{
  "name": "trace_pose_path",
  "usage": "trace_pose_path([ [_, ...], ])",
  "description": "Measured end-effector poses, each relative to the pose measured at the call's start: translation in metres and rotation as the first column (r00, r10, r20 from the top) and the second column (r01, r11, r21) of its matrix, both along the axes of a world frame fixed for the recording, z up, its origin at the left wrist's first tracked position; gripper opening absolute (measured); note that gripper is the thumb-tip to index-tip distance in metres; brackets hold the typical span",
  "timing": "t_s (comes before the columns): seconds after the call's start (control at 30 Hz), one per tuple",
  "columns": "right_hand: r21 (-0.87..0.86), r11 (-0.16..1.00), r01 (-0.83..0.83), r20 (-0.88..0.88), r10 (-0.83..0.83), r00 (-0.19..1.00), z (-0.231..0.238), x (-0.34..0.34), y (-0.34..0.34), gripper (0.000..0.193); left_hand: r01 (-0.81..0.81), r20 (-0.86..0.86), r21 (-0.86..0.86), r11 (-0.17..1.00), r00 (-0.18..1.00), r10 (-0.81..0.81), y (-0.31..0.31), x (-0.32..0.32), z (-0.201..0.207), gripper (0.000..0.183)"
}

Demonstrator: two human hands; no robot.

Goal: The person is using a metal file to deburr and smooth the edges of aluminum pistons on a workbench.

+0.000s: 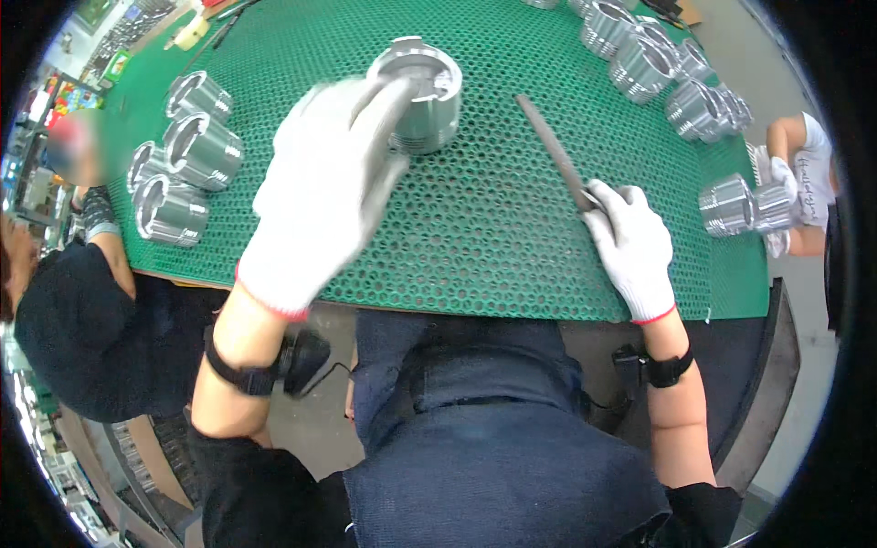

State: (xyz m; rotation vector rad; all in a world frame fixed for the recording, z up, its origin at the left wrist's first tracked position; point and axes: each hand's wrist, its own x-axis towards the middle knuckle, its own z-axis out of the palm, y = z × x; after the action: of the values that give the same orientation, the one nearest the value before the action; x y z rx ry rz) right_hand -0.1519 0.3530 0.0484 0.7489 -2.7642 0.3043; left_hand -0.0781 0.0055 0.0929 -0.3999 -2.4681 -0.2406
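Note:
A shiny metal piston (429, 123) stands on the green perforated mat, its hollow end up and its ring grooves near the bottom. My left hand (324, 173), in a white knit glove, grips it from the left, with fingers over the rim at the opening. The glove hides the piston's left side. Closed around the lower end of a slim file (553, 146) is my gloved right hand (630, 242). The file slants up and left over the mat, apart from the piston.
Several pistons (206, 151) stand at the left of the green mat (493, 247); several more (644, 68) are grouped at the far right. Co-workers sit to the left and stand to the right, where a gloved hand (782, 178) touches a piston (772, 207). Tools (224, 27) lie at the far left.

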Motion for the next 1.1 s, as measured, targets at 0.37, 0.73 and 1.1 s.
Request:
trace_pose_path([
  [0.37, -0.493, 0.82, -0.292, 0.282, 0.468, 0.838, 0.036, 0.037, 0.004, 0.043, -0.015, 0.349, 0.682, 0.731, 0.885, -0.307, 0.048, 0.029, 0.029, 0.014],
  [0.73, -0.103, 0.865, -0.491, -0.2, 0.466, 0.862, 0.031, 0.021, -0.059, 0.037, -0.035, 0.252, 0.681, 0.732, 0.949, -0.189, 0.037, 0.029, -0.008, 0.013],
  [1.1, -0.573, 0.783, 0.242, 0.817, 0.524, 0.241, 0.036, 0.038, -0.029, 0.038, 0.175, 0.087, 0.097, 0.98, 0.979, -0.183, 0.066, 0.081, -0.001, 0.041],
])
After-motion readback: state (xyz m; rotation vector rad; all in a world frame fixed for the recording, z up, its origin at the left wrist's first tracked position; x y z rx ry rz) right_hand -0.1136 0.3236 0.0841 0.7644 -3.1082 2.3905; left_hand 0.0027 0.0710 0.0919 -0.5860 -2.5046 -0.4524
